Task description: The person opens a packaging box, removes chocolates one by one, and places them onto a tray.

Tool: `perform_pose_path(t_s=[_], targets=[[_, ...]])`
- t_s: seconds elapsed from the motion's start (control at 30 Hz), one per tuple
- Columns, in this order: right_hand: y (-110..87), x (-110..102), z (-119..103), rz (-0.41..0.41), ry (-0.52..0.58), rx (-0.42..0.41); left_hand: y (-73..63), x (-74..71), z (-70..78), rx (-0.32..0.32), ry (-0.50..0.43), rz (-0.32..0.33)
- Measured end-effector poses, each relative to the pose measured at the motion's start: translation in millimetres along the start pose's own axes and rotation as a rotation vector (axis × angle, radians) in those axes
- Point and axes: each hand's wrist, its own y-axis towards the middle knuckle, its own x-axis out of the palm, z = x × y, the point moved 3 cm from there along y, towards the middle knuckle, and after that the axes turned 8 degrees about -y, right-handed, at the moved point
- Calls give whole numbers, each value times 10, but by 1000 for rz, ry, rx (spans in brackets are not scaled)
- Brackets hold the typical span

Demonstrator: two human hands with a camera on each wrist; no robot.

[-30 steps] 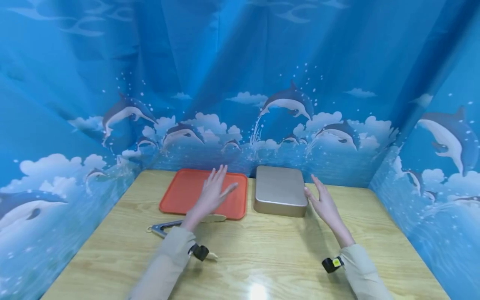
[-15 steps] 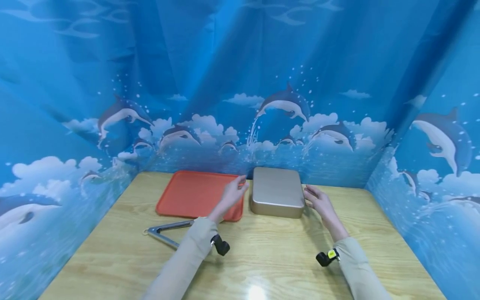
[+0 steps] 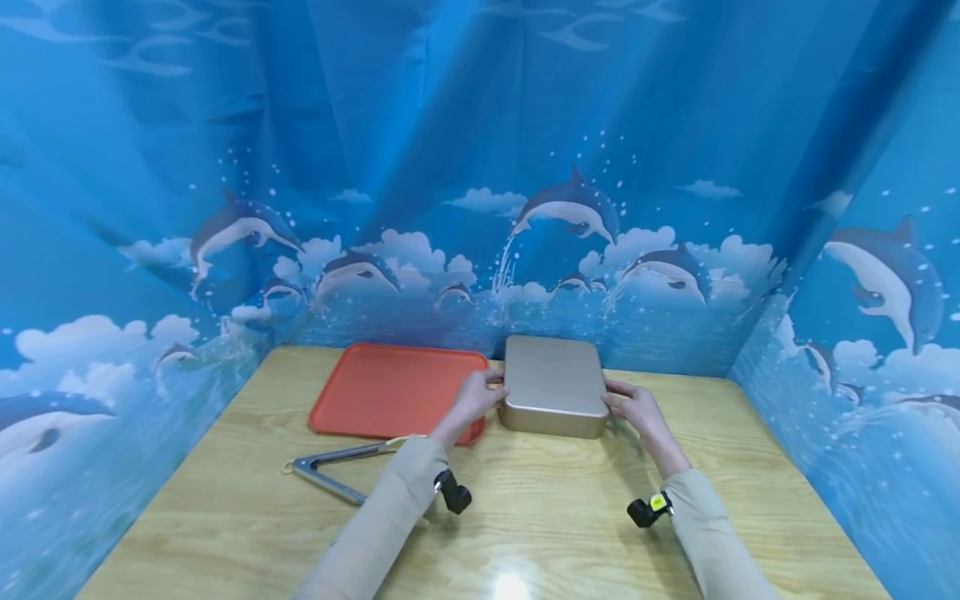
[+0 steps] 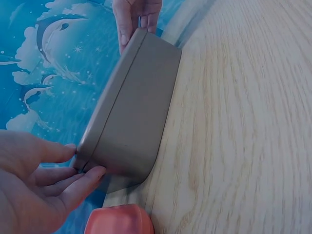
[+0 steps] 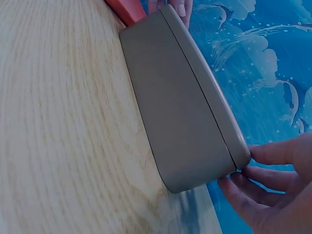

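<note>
A closed metal box (image 3: 553, 375) with a matte champagne-brown finish lies flat on the table against the backdrop. A thin seam under its top marks off a shallow lid (image 4: 116, 87). From the left side my left hand (image 3: 474, 398) holds the box, the thumb at the lid's edge and fingertips around the seam. My right hand (image 3: 637, 412) grips the opposite side in the same way, as the right wrist view shows. The inside of the box is hidden.
An orange-red tray (image 3: 397, 387) lies left of the box, its right edge partly under my left hand. In front of it rest metal tongs (image 3: 348, 452), partly covered by my left sleeve. A blue dolphin-print curtain (image 3: 450, 167) encloses the wooden table (image 3: 555, 517).
My left hand has moved right from above the tray to the box's left side. My right hand has closed in on the right side. The box has not visibly moved.
</note>
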Motion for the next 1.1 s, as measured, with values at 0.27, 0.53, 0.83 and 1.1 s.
perform_pose_path(t_s=[0.27,0.53,0.83,1.1], targets=[[-4,-4,3,12,-4,-19,-41,-7,17,-12,-25,0],[-80,11,-6,-2,-32,-25,-123,-26,-15,9,-76,-25],[-230,38,-6,-11,-66,-42,-292,-48,-5,4,-75,-29],[-381,55,1,4,-112,-95,-449,-93,-8,-13,-27,-53]])
